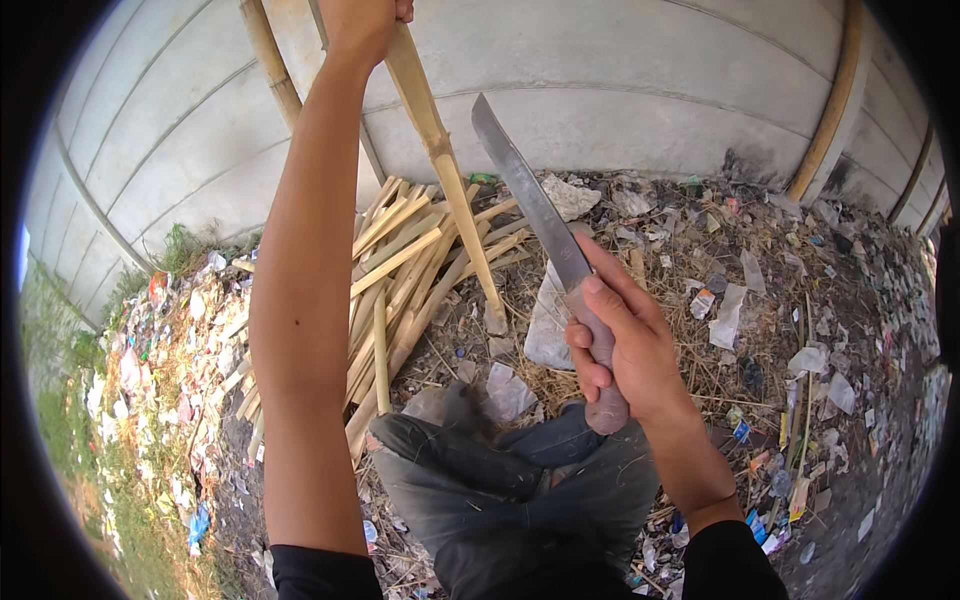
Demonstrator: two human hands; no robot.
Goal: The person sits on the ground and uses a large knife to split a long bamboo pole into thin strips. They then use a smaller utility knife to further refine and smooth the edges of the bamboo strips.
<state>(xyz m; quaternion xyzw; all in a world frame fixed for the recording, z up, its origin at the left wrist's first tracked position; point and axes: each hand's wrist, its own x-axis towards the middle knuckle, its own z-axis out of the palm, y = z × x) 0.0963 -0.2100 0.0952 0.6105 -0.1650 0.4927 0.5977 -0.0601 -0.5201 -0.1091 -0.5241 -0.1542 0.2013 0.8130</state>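
On the littered ground by the wall: I see a bamboo stick (445, 165) standing tilted, its foot on a stone (496, 320).
Stick: I judge it light, stiff and smooth; best gripped high, clear of the blade.
Left hand (362, 25): wrapped shut around the stick's top.
Right hand (620, 345): fist tight on the knife (540, 215) handle, blade raised just beside the stick, not touching.
Behind: a pile (400, 270) of split bamboo.

Pile of split bamboo strips (400, 270) lies ahead of me, against a grey concrete wall (620, 90). Litter and dry straw (770, 300) cover the ground. My dark-trousered knees (500, 480) sit below; grass (70, 380) at left.
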